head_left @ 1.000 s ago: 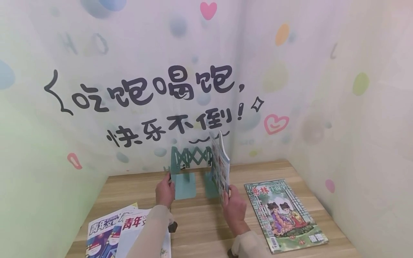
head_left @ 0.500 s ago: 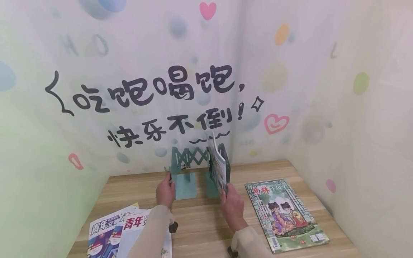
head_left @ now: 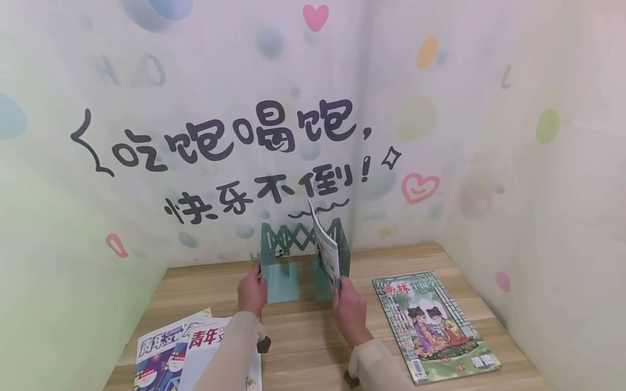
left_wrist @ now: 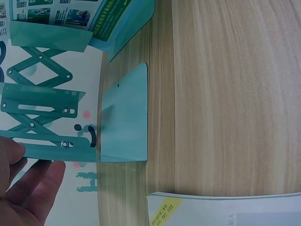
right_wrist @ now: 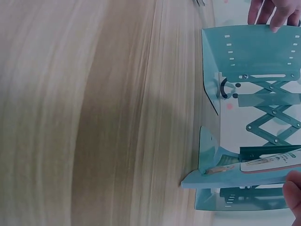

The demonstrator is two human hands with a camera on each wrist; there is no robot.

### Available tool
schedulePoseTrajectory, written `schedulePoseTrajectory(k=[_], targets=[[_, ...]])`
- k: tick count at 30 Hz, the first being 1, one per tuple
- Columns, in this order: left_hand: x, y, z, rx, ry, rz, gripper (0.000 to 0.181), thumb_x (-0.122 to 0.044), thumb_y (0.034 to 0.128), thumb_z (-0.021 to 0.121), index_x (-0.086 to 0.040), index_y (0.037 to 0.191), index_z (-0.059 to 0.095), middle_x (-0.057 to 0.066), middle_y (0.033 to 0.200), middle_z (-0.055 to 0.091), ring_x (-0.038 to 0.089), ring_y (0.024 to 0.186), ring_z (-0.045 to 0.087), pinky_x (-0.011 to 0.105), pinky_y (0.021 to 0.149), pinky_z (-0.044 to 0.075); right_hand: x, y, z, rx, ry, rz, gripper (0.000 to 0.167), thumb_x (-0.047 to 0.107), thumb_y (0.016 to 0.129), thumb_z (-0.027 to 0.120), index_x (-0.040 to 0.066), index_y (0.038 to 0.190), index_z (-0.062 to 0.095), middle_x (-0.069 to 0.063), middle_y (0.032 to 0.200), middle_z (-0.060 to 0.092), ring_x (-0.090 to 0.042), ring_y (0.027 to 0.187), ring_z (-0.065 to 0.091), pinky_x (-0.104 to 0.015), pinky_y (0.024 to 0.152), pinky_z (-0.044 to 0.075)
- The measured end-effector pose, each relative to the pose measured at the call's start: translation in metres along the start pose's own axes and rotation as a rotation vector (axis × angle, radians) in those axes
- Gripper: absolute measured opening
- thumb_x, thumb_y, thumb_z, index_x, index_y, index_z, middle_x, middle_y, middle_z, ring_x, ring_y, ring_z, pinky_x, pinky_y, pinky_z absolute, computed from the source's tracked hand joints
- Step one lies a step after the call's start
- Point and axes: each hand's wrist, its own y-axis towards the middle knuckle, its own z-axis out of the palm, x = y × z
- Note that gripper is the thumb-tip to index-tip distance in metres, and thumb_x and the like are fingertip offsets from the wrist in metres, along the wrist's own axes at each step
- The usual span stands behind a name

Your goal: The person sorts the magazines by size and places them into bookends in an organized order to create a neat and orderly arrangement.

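A green expandable bookend (head_left: 282, 283) with a scissor lattice stands at the back of the table. My left hand (head_left: 251, 293) grips its left end plate, thumb on one face and fingers on the other in the left wrist view. With my right hand (head_left: 350, 310) I hold a magazine (head_left: 326, 247) upright by its near edge. It stands between the end plates, close to the right one, its top leaning left. In the right wrist view the magazine (right_wrist: 263, 165) has its lower corner at the bookend's base plate; whether it touches is unclear.
A magazine with two cartoon children (head_left: 435, 331) lies flat on the right of the wooden table (head_left: 303, 347). Two overlapping magazines (head_left: 158, 353) lie at the front left, partly under my left sleeve. A printed wall (head_left: 220, 81) rises behind the bookend.
My right hand has moved the magazine left and back, in between the bookend's end plates; the right plate, hidden before, now shows to its right. My left hand stays on the left plate.
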Motion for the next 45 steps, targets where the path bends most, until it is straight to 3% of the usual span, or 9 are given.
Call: schedulePoseTrajectory(k=[8, 16, 23, 27, 33, 40, 45], targets=[[-0.002, -0.001, 0.000, 0.002, 0.004, -0.009, 0.044, -0.004, 0.0969, 0.055, -0.006, 0.141, 0.049, 0.020, 0.134, 0.056, 0.039, 0.113, 0.060, 0.049, 0.087, 0.053, -0.003, 0.002, 0.004, 0.005, -0.013, -0.032, 0.022, 0.010, 0.089, 0.068, 0.006, 0.105, 0.054, -0.015, 0.091, 0.070, -0.024, 0.063, 0.068, -0.033, 0.046, 0.052], [-0.011, -0.004, -0.005, 0.012, -0.009, -0.022, 0.044, -0.001, 0.0974, 0.052, -0.005, 0.141, 0.049, 0.020, 0.134, 0.056, 0.037, 0.111, 0.062, 0.047, 0.085, 0.055, -0.007, 0.002, 0.005, -0.003, -0.049, -0.154, 0.021, 0.008, 0.088, 0.067, 0.006, 0.103, 0.052, -0.005, 0.073, 0.058, -0.015, 0.050, 0.054, -0.025, 0.038, 0.040], [-0.013, -0.004, -0.006, 0.013, -0.013, -0.024, 0.043, -0.002, 0.0977, 0.052, -0.006, 0.140, 0.049, 0.020, 0.134, 0.056, 0.037, 0.111, 0.061, 0.048, 0.085, 0.055, -0.008, 0.001, 0.006, -0.013, -0.082, -0.208, 0.022, 0.009, 0.088, 0.068, 0.006, 0.105, 0.055, -0.005, 0.076, 0.059, -0.014, 0.048, 0.050, -0.022, 0.037, 0.034], [-0.012, -0.004, -0.005, 0.009, -0.009, -0.015, 0.043, -0.002, 0.0976, 0.052, -0.006, 0.140, 0.049, 0.020, 0.134, 0.056, 0.037, 0.111, 0.062, 0.048, 0.083, 0.055, -0.007, 0.000, 0.006, 0.009, -0.072, -0.197, 0.026, 0.011, 0.089, 0.067, 0.007, 0.112, 0.056, -0.006, 0.084, 0.062, -0.013, 0.050, 0.050, -0.020, 0.039, 0.035], [-0.009, -0.004, -0.005, -0.006, -0.005, 0.011, 0.042, -0.001, 0.0969, 0.053, -0.005, 0.139, 0.051, 0.021, 0.131, 0.058, 0.038, 0.109, 0.062, 0.049, 0.082, 0.056, -0.002, 0.002, 0.005, 0.108, -0.068, -0.106, 0.031, 0.017, 0.094, 0.064, 0.015, 0.123, 0.057, -0.004, 0.089, 0.064, -0.010, 0.049, 0.044, -0.019, 0.041, 0.031], [-0.009, -0.004, -0.004, -0.004, -0.002, 0.005, 0.041, -0.001, 0.0968, 0.053, -0.006, 0.138, 0.051, 0.021, 0.131, 0.058, 0.038, 0.111, 0.062, 0.050, 0.085, 0.055, 0.001, 0.001, 0.005, 0.125, -0.032, -0.042, 0.035, 0.016, 0.091, 0.069, 0.015, 0.125, 0.060, -0.006, 0.095, 0.065, -0.012, 0.054, 0.049, -0.024, 0.045, 0.041], [-0.009, -0.005, -0.004, -0.005, -0.008, 0.006, 0.041, -0.001, 0.0964, 0.054, -0.006, 0.137, 0.052, 0.021, 0.132, 0.057, 0.038, 0.110, 0.062, 0.050, 0.084, 0.055, 0.003, 0.000, 0.004, 0.164, -0.031, 0.002, 0.035, 0.017, 0.090, 0.069, 0.015, 0.124, 0.060, -0.006, 0.096, 0.064, -0.015, 0.056, 0.050, -0.028, 0.047, 0.042]])
